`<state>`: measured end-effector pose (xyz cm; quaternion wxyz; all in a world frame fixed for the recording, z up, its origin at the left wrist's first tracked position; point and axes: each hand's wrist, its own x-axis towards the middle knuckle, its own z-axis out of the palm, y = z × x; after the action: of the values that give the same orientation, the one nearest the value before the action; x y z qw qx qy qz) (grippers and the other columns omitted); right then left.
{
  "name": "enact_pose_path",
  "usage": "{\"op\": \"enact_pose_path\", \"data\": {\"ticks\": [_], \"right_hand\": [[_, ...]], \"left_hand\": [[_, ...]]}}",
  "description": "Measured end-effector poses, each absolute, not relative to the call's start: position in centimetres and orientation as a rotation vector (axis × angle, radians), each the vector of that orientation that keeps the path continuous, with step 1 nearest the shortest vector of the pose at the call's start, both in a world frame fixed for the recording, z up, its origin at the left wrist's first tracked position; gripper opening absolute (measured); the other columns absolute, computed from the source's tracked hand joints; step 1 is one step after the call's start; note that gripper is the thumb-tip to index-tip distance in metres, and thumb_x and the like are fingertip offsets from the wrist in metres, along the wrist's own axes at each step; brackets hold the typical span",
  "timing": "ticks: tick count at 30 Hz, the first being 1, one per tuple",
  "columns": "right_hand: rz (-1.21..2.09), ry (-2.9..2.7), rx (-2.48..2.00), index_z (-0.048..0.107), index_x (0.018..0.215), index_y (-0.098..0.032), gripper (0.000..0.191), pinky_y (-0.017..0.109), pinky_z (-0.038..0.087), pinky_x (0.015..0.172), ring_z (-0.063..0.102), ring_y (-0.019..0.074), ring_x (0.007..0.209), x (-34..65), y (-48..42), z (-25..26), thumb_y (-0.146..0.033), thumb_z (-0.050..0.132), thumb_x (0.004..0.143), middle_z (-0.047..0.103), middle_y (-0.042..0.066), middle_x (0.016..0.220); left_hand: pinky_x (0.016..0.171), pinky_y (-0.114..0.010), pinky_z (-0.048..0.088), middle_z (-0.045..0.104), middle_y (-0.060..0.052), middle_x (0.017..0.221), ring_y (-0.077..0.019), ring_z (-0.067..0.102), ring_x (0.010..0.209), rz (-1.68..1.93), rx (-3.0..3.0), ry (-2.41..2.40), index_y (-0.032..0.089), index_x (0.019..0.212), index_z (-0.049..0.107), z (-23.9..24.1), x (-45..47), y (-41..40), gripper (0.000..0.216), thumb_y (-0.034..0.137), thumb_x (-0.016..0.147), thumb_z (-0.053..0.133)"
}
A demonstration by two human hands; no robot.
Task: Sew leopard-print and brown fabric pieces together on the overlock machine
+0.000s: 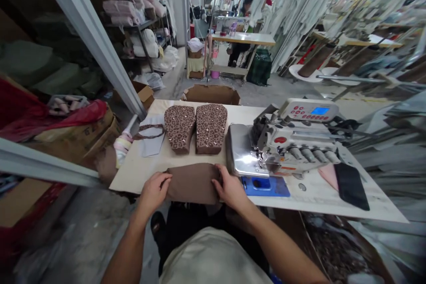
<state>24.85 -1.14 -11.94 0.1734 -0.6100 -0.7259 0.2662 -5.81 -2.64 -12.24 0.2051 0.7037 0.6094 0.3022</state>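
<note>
A plain brown fabric piece (193, 184) lies at the front edge of the table, stretched between my two hands. My left hand (155, 190) pinches its left end, while my right hand (229, 186) grips the right end with thumb and fingers. Just beyond it sit two stacks of leopard-print fabric pieces, a left stack (179, 128) and a right stack (211, 128), side by side. To the right of my right hand stands an overlock sewing machine (293, 137) with a shiny metal plate (244, 151).
A leopard-print strip (149, 131) rests on pale sheets at the table's left. Below the machine is a blue plate (266, 186); black fabric (351, 185) lies farther right. An open cardboard box (211, 94) stands behind the table. Another person (246, 9) sits at a distant sewing table.
</note>
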Motion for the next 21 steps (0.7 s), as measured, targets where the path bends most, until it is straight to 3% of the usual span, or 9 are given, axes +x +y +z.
{"op": "enact_pose_path", "data": {"ticks": [6,15,18,21], "right_hand": [[0.536,-2.109,-1.902,0.054,0.13,-0.021,0.031,0.027,0.043,0.063,0.072,0.0216,0.069,24.6,-1.7,-12.7,-0.023,0.051,0.099,0.076,0.003,0.081],[0.433,-2.278,-2.032,0.056,0.121,-0.019,0.021,0.029,0.05,0.068,0.074,0.0242,0.08,23.8,-1.5,-10.9,-0.02,0.05,0.102,0.074,0.01,0.095],[0.347,-2.332,-2.096,0.058,0.115,-0.016,0.017,0.03,0.052,0.066,0.075,0.0258,0.085,22.4,-0.4,-9.4,-0.024,0.046,0.106,0.068,0.017,0.112],[0.419,-2.286,-2.11,0.059,0.114,-0.014,0.024,0.034,0.054,0.068,0.075,0.0297,0.089,21.1,1.1,-8.8,-0.035,0.05,0.106,0.064,0.021,0.117]], "left_hand": [[0.083,-0.036,0.058,0.076,-0.007,0.094,-0.0236,0.072,0.09,0.823,2.036,1.664,0.024,0.099,0.076,-12.8,-6.1,-2.8,0.026,0.03,0.095,0.051],[0.087,-0.036,0.053,0.068,-0.008,0.101,-0.0247,0.067,0.096,0.513,2.136,1.853,0.023,0.105,0.074,-12.2,-5.0,-2.5,0.024,0.024,0.097,0.052],[0.089,-0.042,0.052,0.064,-0.012,0.103,-0.031,0.063,0.1,0.379,2.13,2.086,0.019,0.107,0.072,-11.3,-4.2,-1.7,0.021,0.032,0.093,0.062],[0.087,-0.046,0.051,0.063,-0.015,0.101,-0.0353,0.061,0.101,0.382,2.044,2.239,0.017,0.095,0.071,-11.1,-3.9,-0.8,0.025,0.041,0.089,0.07]]}}
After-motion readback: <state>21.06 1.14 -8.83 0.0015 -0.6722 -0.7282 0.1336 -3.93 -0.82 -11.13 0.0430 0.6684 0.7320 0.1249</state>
